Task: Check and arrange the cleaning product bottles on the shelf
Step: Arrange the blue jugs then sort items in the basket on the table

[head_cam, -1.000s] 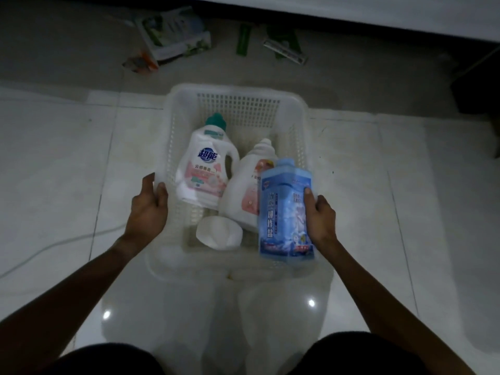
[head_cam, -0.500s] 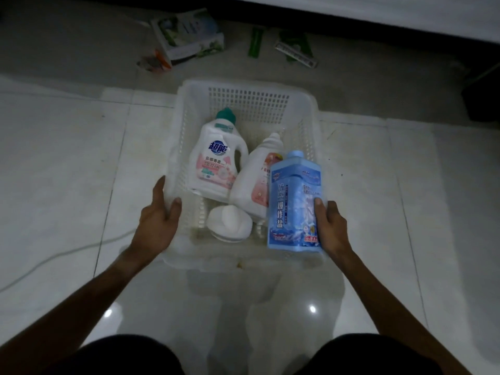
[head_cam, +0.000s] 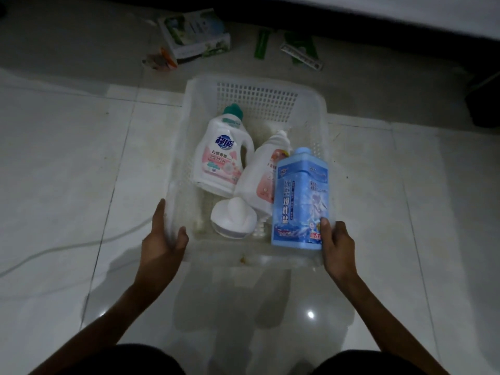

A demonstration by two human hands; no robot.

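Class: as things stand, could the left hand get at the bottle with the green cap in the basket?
Probably yes. The left hand grips the basket at its near-left rim; the green-capped bottle lies uncovered on that side, nothing above it. The hand must first release the rim.

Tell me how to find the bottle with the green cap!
Look for the white plastic basket on the pale tiled floor, which the left hand grips at its near corner. Inside it, at the back left, leans the white detergent bottle with the green cap. Its neighbours are a white-capped bottle with a pink label and a blue bottle; only this one has a green cap and blue logo.
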